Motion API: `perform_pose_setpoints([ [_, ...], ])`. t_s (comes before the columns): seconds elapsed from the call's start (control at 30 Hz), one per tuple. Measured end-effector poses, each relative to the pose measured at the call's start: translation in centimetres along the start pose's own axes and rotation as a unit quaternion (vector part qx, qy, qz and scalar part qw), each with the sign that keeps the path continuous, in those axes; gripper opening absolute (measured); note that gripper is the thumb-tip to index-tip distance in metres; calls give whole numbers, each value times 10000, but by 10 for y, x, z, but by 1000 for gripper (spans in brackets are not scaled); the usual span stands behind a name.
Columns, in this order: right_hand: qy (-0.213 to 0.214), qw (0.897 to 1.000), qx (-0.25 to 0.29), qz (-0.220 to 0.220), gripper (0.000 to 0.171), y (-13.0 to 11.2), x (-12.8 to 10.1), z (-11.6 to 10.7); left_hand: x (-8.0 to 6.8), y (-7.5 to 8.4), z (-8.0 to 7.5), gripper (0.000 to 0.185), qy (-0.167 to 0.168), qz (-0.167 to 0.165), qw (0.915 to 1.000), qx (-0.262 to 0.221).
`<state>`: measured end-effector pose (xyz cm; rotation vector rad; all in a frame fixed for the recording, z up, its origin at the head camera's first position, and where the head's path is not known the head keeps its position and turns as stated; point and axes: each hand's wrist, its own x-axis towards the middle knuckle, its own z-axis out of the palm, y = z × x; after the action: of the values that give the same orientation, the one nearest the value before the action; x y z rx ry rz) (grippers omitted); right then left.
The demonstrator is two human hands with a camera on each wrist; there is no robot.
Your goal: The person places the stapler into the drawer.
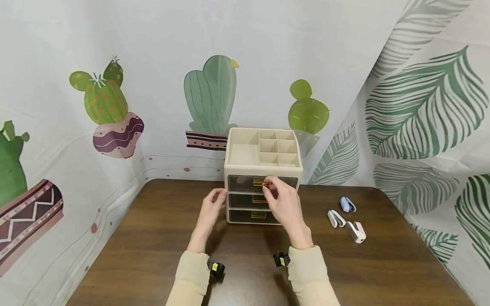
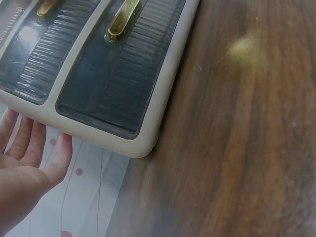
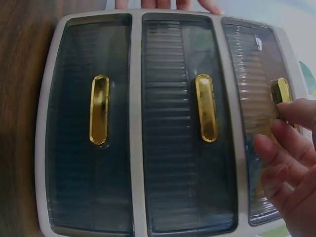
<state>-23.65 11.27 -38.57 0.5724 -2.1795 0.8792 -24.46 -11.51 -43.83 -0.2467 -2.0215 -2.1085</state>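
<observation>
A cream desktop drawer organizer stands at the back of the table, its three dark see-through drawers all closed. Each drawer has a gold handle, and the bottom handle and middle handle show whole. My right hand pinches the gold handle of the top drawer with its fingertips, partly covering it. Against the organizer's left side rests my left hand, with fingers extended and the thumb near the front edge.
To the right on the brown wooden table lie three small staplers: a blue one, a white one and a white-and-pink one. The organizer's top has open compartments. A cactus-print cloth hangs behind.
</observation>
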Motion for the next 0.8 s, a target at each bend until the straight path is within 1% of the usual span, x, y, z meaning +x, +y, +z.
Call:
perform_pose_setpoints([
  [0.2, -76, 10000, -47, -25, 13, 5, 2, 3, 0, 0, 0, 30, 32, -11, 9999, 122],
  [0.3, -103, 9999, -47, -23, 15, 7, 0, 4, 0, 1, 1, 29, 29, -26, 10000, 92],
  [0.43, -183, 9998, 16, -28, 25, 7, -6, 5, 0, 1, 1, 29, -6, -40, 10000, -46],
  [0.57, -135, 9997, 203, -60, 32, 6, -14, 6, 0, 1, 0, 28, -28, -51, 10000, 5],
  [0.7, 105, 9992, 339, -171, 26, 5, -21, 5, -1, 1, 0, 29, -22, -55, 10000, 18],
  [0.8, 96, 9995, 189, -254, 20, 6, -25, 4, -1, 1, -1, 29, -8, -40, 10000, -47],
])
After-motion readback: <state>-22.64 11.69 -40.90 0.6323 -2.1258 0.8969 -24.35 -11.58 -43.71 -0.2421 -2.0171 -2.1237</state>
